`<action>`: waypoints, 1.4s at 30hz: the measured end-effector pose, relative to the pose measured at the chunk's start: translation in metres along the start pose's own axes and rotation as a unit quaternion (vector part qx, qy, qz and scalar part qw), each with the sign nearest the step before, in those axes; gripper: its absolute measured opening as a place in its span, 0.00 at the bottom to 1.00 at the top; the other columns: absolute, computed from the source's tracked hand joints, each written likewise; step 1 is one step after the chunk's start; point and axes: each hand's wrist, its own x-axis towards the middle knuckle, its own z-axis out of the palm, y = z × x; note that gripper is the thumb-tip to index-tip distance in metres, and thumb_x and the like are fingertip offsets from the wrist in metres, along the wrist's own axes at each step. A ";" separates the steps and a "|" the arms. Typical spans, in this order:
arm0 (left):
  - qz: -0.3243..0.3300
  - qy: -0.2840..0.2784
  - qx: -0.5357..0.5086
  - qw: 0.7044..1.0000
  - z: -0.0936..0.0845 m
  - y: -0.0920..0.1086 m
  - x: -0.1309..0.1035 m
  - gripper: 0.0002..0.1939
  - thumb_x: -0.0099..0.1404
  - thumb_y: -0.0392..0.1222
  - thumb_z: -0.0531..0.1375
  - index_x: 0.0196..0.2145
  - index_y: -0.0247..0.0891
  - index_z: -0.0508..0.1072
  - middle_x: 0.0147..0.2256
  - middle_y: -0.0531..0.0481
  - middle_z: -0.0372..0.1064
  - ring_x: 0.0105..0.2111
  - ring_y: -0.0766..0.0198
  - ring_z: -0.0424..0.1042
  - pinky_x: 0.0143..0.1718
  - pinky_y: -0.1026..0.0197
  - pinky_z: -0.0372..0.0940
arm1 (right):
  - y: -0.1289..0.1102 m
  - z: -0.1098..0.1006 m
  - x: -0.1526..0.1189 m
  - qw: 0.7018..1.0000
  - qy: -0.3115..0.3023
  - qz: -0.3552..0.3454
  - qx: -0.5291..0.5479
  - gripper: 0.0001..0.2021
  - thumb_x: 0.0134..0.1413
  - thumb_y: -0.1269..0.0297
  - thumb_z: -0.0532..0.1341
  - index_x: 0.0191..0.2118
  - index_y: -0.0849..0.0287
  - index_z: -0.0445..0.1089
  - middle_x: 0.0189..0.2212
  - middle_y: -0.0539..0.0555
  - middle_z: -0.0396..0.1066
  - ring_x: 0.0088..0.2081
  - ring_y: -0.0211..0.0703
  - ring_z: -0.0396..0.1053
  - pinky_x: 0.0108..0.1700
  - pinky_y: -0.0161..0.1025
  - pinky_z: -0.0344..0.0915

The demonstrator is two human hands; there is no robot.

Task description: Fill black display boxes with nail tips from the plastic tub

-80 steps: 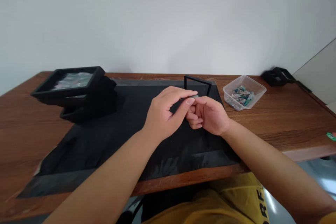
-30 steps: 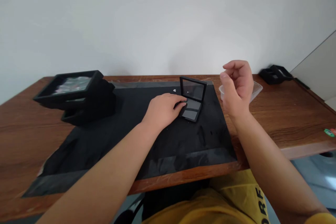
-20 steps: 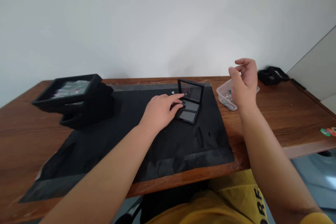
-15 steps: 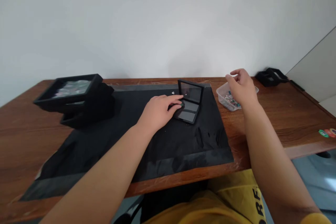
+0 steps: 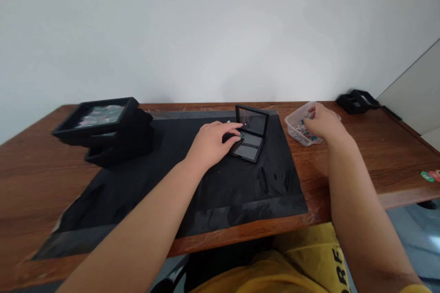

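Note:
A black hinged case [image 5: 248,151] stands open on the dark mat, its framed clear lid tilted up and grey padding inside. My left hand [image 5: 215,142] lies over its left side, index finger stretched toward the lid. A small green piece [image 5: 242,135] shows at the tips of the thumb and middle finger, apparently pinched there. My right hand [image 5: 325,122] reaches into a clear plastic tub [image 5: 294,129], thumb and curled fingers apart above small shiny coloured pieces [image 5: 305,133]. I see nothing held in it.
Black framed boxes [image 5: 113,135] are stacked on the mat [image 5: 192,206] at left, the top one holding shiny pieces. Another black case [image 5: 357,101] lies at the far right. Small coloured discs [image 5: 427,176] sit near the table's right edge. A pale wall [image 5: 220,32] rises behind.
My right hand has come down from above the tub into it, fingers lowered to the pieces. My left hand stays at the case. The view has shifted slightly.

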 end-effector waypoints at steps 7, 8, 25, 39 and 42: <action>-0.035 0.004 -0.033 0.999 0.004 0.000 0.001 0.18 0.69 0.45 0.63 0.54 0.46 0.82 0.45 0.50 0.85 0.54 0.47 0.79 0.60 0.42 0.71 | -0.004 0.001 -0.004 0.990 -0.091 0.008 -0.107 0.22 0.55 0.59 0.67 0.55 0.57 0.76 0.51 0.67 0.78 0.60 0.71 0.71 0.60 0.61 0.64; -0.040 0.004 -0.040 0.998 0.004 0.001 0.000 0.18 0.69 0.46 0.63 0.54 0.47 0.83 0.45 0.50 0.85 0.54 0.47 0.79 0.59 0.42 0.71 | -0.005 0.001 -0.005 0.989 -0.098 0.004 -0.111 0.21 0.56 0.59 0.66 0.55 0.57 0.76 0.51 0.67 0.79 0.60 0.70 0.71 0.60 0.61 0.63; -0.124 -0.076 0.028 0.989 -0.002 -0.020 -0.008 0.37 0.66 0.59 0.61 0.68 0.41 0.68 0.67 0.38 0.69 0.69 0.39 0.62 0.68 0.36 0.60 | 0.000 0.005 0.001 0.990 -0.116 -0.036 -0.075 0.20 0.52 0.70 0.65 0.51 0.52 0.76 0.44 0.59 0.82 0.46 0.59 0.78 0.54 0.57 0.66; -0.087 -0.131 0.119 0.980 -0.008 0.013 -0.025 0.25 0.69 0.64 0.54 0.48 0.41 0.74 0.55 0.36 0.75 0.60 0.34 0.67 0.58 0.34 0.66 | 0.015 -0.011 0.005 0.989 -0.079 -0.105 0.073 0.08 0.51 0.74 0.63 0.36 0.55 0.69 0.35 0.53 0.76 0.37 0.45 0.72 0.40 0.41 0.67; -0.053 -0.137 0.096 0.984 -0.007 0.014 -0.028 0.26 0.70 0.66 0.55 0.49 0.41 0.73 0.61 0.37 0.72 0.64 0.36 0.65 0.60 0.35 0.65 | 0.012 -0.016 0.000 0.982 -0.059 -0.124 0.127 0.06 0.54 0.70 0.63 0.38 0.54 0.69 0.35 0.53 0.75 0.38 0.46 0.71 0.41 0.43 0.67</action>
